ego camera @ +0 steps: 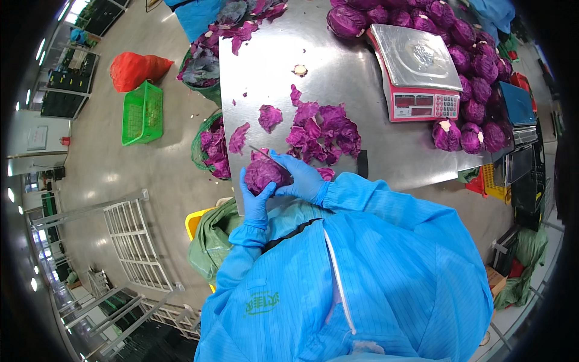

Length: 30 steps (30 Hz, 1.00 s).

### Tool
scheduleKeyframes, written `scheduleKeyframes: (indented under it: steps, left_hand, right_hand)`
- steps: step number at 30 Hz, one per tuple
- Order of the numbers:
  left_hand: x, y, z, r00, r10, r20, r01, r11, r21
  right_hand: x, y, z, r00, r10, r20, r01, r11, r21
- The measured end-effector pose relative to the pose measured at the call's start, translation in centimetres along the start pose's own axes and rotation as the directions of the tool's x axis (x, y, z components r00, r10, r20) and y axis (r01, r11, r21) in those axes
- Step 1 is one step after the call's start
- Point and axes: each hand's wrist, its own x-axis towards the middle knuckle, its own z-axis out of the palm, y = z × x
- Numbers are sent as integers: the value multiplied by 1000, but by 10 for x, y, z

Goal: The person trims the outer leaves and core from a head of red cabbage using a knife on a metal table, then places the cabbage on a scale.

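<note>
A head of red cabbage (264, 175) is held over the near left edge of the steel table (267, 63). My left hand (256, 199), in a blue glove, grips it from the left and below, thumb toward me. On its right side, my gloved right hand (302, 177) rests against the cabbage and holds a knife (261, 152). The thin dark blade points to the upper left across the top of the head; its handle is hidden in the hand. Loose red cabbage leaves (312, 131) lie just beyond, with a single leaf (270, 117) to their left.
A red weighing scale (416, 72) stands at the right, beside piled red cabbages (484, 68). A pale cut stem piece (300, 70) lies farther back. Leaf-filled green mesh bags (212, 147) line the table's left side. A green crate (142, 113) and red sack (138, 71) are on the floor.
</note>
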Motion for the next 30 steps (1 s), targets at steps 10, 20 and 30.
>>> scheduleKeyframes:
  steps: [10,20,30]
  left_hand:
    - [-14,77,56,797,603,39,-601,786,144]
    - [-5,56,36,732,-285,618,638,606,-476]
    - [38,-58,73,551,-384,741,830,342,-440]
  right_hand:
    - [-2,-42,-52,880,-389,-274,431,895,115]
    - [-15,76,-104,745,97,-661,-82,995,54]
    - [37,122,-71,753,317,-577,-381,925,11]
